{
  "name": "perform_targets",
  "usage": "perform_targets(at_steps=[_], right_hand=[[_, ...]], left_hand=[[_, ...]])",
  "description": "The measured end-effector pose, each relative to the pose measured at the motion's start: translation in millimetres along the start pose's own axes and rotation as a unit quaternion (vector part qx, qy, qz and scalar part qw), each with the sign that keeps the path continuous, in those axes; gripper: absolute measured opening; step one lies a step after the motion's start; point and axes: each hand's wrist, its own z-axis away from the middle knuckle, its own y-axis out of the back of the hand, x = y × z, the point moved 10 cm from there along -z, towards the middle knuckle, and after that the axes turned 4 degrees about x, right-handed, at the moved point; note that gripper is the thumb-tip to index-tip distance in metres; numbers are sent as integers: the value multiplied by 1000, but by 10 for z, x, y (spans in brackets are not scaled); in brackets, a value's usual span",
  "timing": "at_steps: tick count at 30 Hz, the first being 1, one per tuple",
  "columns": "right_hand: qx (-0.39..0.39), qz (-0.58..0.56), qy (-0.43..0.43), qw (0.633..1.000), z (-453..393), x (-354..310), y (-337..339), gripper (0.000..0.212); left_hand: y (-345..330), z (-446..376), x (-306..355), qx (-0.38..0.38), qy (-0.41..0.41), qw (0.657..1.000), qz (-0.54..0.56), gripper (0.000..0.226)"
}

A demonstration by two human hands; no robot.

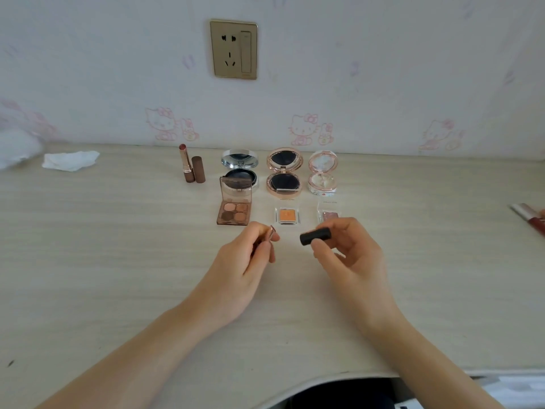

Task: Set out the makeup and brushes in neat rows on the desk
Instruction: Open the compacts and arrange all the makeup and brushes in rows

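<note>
On the desk (103,261), two rows of open makeup sit far of the hands: compacts (283,172) behind, palettes (235,212) in front. The right hand (351,255) pinches a black cap (315,236), its long axis running left-right. Just left, apart from it, the left hand (244,261) pinches the lipstick (270,233), tip up and tilted far-right. An upright lipstick (186,165) with its cap stands far left, likely the spot this one goes beside.
</note>
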Motion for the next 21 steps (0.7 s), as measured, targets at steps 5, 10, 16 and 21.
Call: perform_targets(at_steps=[5,10,16,21], right_hand=[[-35,55,-3,998,11,26,-98,18],[-48,71,3,996,-78,-17,-215,19],[-66,103,24,992,-233,-118,-526,20],[-105,168,52,979,-458,-192,-918,13]], left_hand=[[125,-78,-7,32,31,998,50,9],[345,-195,-93,81,69,987,119,7],[653,-302,-327,145,131,961,195,20],[885,-369,-588,163,160,960,161,22]])
